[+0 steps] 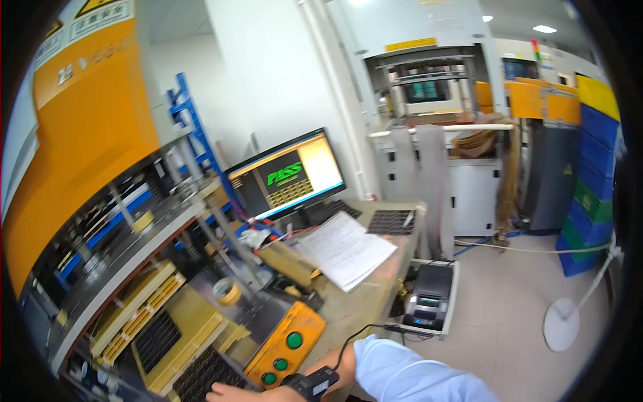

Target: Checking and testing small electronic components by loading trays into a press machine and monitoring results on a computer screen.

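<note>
My right hand (238,394) comes in at the lower edge, its arm in a light blue sleeve, with a black device (313,384) and cable strapped at the wrist. Its fingers close on the edge of a dark gridded panel (204,376), though the lower part of the hand is cut off. Beyond that panel, a second dark panel (158,342) lies in a yellow fixture (191,328) of the press. An orange control box (284,342) with green buttons is just beside the hand. My left hand is out of view.
The orange press (87,147) rises at left. On the bench are a monitor (288,175), papers (348,251), a keyboard (392,222) and a tape roll (226,291). A black printer (431,295) stands right of the bench. Blue and green crates (593,181) are stacked far right.
</note>
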`<state>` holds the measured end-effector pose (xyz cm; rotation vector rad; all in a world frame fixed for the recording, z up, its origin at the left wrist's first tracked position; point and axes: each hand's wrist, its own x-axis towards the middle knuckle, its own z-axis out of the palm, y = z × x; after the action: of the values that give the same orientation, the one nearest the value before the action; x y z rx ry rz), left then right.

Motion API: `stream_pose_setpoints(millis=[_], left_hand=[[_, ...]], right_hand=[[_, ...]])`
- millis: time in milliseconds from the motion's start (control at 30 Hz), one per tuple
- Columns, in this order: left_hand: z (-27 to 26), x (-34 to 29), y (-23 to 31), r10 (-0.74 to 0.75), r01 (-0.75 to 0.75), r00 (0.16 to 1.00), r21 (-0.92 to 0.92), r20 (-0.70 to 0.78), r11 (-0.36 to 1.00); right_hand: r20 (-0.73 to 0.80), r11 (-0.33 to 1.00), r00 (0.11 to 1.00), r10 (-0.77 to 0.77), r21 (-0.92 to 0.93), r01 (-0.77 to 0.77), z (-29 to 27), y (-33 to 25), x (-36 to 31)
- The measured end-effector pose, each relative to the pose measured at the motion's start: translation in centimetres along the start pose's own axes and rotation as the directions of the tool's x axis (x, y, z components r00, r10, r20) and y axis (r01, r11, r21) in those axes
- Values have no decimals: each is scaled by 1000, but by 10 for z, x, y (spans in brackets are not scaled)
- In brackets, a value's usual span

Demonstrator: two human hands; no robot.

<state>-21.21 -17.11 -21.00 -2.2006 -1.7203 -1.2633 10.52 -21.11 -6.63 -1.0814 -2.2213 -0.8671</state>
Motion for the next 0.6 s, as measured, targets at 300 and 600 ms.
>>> stream_pose_setpoints(millis=[300,600], left_hand=[[-7,12,28,69,-67,997,67,-19,995],[-7,4,33,-15,8,997,97,70,995]], right_hand=[[218,983,975,32,172,-71,-20,8,-4],[254,985,967,-23,172,-21,-19,9,-5]])
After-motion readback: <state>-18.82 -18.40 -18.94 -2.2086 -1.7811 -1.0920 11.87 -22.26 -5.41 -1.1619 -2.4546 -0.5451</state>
